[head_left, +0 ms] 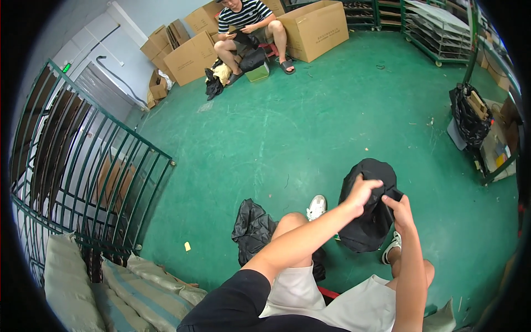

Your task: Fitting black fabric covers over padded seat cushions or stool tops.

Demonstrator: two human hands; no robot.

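Note:
A soft black fabric piece (367,232), rounded at both ends and folded in the middle, is held up between my knees, above the floor. It could be a bag, but its exact kind does not show. My left hand (360,195) lies on its upper half, thumb raised and forefinger pointing right, with the other fingers bent against the cloth. On the right edge, my right hand (400,212) pinches a narrow dark flap (393,193) between thumb and fingers. The fabric hides part of both hands' fingertips.
A crumpled black plastic bag (250,229) lies beside my left knee. Green metal racks (105,182) stand left, above stuffed woven sacks (138,293). Across the green floor (265,138), a seated person (243,22) handles dark material among cardboard boxes (315,33). A cart with a black bag (470,119) stands right.

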